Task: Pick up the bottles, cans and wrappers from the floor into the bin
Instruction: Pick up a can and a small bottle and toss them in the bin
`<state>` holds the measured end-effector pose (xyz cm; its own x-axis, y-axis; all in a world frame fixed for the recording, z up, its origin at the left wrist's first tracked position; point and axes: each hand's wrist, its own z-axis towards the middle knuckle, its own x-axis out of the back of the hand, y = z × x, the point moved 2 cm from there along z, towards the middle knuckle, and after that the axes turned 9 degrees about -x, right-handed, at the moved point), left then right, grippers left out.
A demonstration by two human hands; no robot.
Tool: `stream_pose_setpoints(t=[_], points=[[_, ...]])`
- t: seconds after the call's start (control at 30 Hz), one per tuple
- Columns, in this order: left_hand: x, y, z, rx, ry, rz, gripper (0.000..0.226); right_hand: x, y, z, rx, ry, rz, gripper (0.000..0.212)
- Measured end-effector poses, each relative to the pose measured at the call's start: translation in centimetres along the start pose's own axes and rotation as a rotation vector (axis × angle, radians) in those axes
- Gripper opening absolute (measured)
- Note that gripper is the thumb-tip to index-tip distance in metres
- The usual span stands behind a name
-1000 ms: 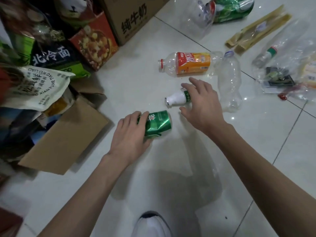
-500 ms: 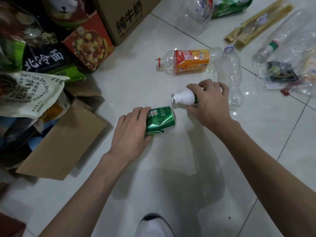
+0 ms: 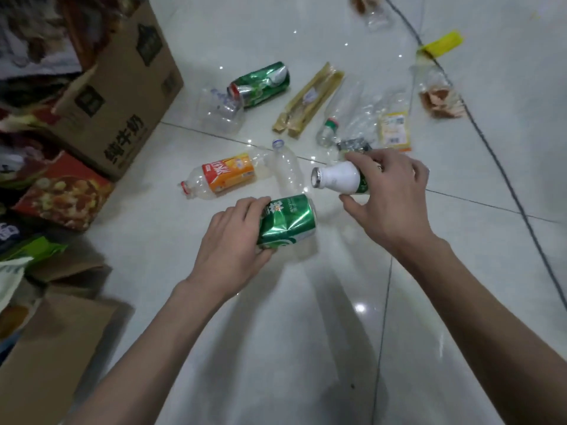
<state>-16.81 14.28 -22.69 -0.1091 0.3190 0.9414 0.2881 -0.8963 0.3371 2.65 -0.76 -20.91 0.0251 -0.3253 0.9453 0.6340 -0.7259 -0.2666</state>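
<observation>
Both hands are gripping litter above the glossy white tile floor (image 3: 276, 348).

The left hand (image 3: 233, 240) is clasping a dented, shiny green can (image 3: 287, 220); the right hand (image 3: 389, 191) is wrapping its fingers round a smooth white bottle (image 3: 336, 178) with a silvery neck, both lying sideways beside a crumpled clear plastic bottle (image 3: 287, 170).

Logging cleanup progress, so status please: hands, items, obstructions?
Left hand grips dented green can. Right hand grips small white bottle. Orange-label bottle, second can, wrappers lie on floor.
</observation>
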Motion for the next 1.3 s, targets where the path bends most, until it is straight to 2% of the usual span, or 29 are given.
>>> stream_pose_setpoints(t=[0.27,0.53,0.7,0.93,1.13,1.3], points=[[1.9,13.6,9.0,-0.371,-0.059,-0.041,0.081,12.2,13.0,-4.8,-0.353,0.217,-0.090,0.061],[-0.9,34.5,12.0,-0.827,-0.155,-0.113,0.081,26.1,23.9,-19.8,-0.798,0.391,-0.281,0.059],[-2.8,46.2,7.7,-1.084,-0.233,-0.182,0.080,32.5,26.1,-31.9,-1.056,0.510,-0.406,0.059],[-5.5,59.1,-2.4,-1.424,-0.365,-0.257,0.081,36.8,25.1,-48.0,-1.424,0.575,-0.503,0.061],[-7.4,66.5,-12.6,-1.623,-0.516,-0.387,0.078,39.1,22.0,-60.0,-1.682,0.594,-0.593,0.063],[-8.2,70.7,-20.1,-1.714,-0.599,-0.497,0.073,40.4,19.0,-68.9,-1.890,0.621,-0.636,0.063]])
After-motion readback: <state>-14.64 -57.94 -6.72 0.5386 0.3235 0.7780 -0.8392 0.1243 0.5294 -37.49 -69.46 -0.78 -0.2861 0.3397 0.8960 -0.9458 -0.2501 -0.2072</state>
